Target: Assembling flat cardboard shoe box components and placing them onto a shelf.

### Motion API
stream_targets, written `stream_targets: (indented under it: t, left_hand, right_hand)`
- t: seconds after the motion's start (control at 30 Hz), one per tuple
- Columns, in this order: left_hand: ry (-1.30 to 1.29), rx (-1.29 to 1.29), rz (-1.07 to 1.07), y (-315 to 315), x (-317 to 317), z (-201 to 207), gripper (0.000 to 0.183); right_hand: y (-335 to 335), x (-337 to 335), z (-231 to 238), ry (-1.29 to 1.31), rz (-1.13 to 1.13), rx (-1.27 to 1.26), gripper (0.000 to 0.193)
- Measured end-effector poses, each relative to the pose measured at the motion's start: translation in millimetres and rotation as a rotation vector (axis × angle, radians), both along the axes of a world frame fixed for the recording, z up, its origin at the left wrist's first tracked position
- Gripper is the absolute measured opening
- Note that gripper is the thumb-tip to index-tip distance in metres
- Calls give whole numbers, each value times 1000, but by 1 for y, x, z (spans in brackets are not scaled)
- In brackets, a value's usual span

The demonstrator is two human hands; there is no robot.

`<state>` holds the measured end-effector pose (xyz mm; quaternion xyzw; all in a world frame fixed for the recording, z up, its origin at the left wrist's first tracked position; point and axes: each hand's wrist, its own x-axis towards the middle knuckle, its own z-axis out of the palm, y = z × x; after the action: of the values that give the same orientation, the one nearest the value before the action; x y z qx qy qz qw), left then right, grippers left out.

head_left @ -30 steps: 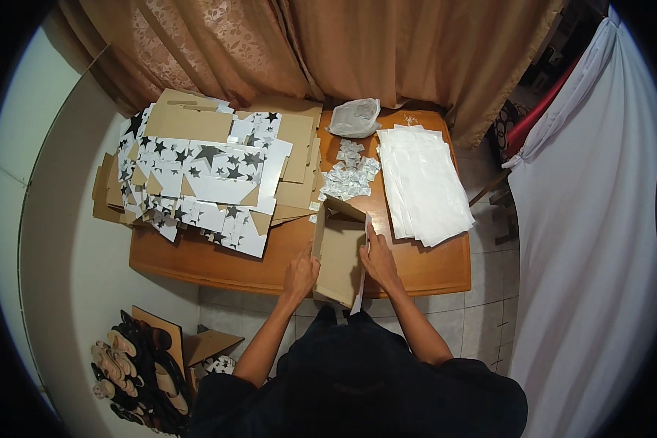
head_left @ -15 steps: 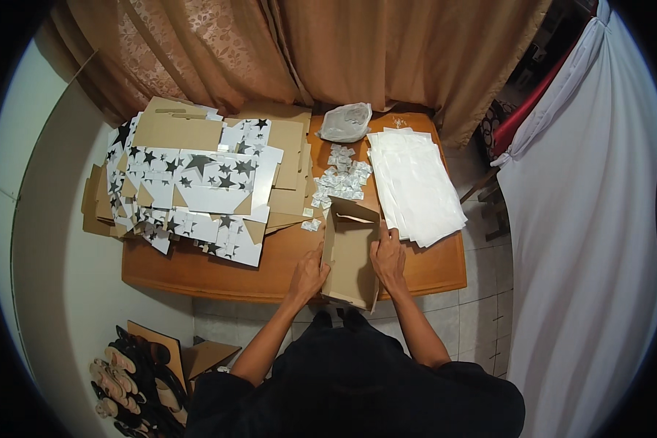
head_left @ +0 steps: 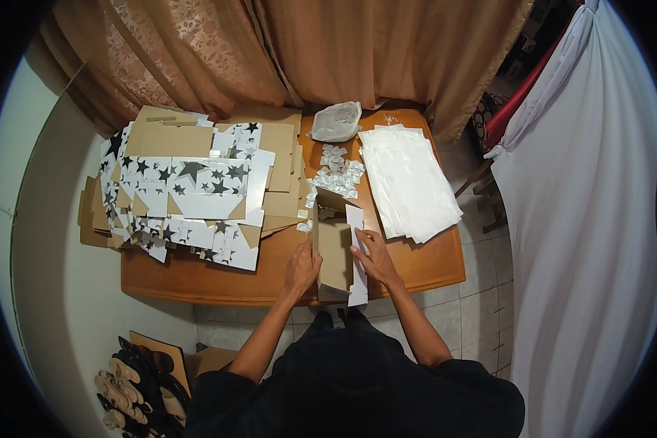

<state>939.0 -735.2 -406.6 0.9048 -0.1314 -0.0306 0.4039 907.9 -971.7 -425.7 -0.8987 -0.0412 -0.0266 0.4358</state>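
Note:
A partly folded cardboard box (head_left: 334, 255), brown inside, stands upright at the table's front edge between my hands. My left hand (head_left: 301, 268) holds its left wall from outside, the thumb at the top edge. Along the right side, a white flap (head_left: 357, 274) is folded over, and my right hand (head_left: 374, 255) grips it with fingers and thumb bent around the edge. Another flap stands up at the box's far end. Just beyond the box lie many small whitish packets (head_left: 336, 175) in a loose heap. The box's underside is hidden.
Flat star-printed cardboard blanks (head_left: 190, 175) are piled on the table's left. A stack of white paper sheets (head_left: 409, 182) lies on the right, near a plastic bag (head_left: 336, 122). Brown curtains (head_left: 328, 51) hang behind; shoes (head_left: 128, 390) sit at lower left.
The box's right side flap has turned over, so its white face now shows. My right hand has shifted left along with it, and the view has moved slightly.

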Motion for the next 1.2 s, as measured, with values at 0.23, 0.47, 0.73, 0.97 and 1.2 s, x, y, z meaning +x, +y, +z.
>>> stream_targets:
  t: [0.23, 0.47, 0.73, 0.97, 1.2]
  left_hand:
    - [-25, 29, -37, 0, -18, 0, 105]
    - [112, 54, -240, 12, -31, -11, 130]
    - [-92, 111, -227, 2, -30, -13, 112]
    - [-75, 220, -282, -2, -23, -21, 86]
    - [-67, 332, -248, -17, -25, -18, 86]
  right_hand:
    - [17, -10, -8, 174, -26, -117, 79]
    - [16, -6, -20, 121, -66, -69, 82]
    - [22, -2, -22, 137, -108, -155, 82]
    - [18, -1, -24, 143, -110, -33, 77]
    - [18, -3, -20, 121, -101, -42, 77]
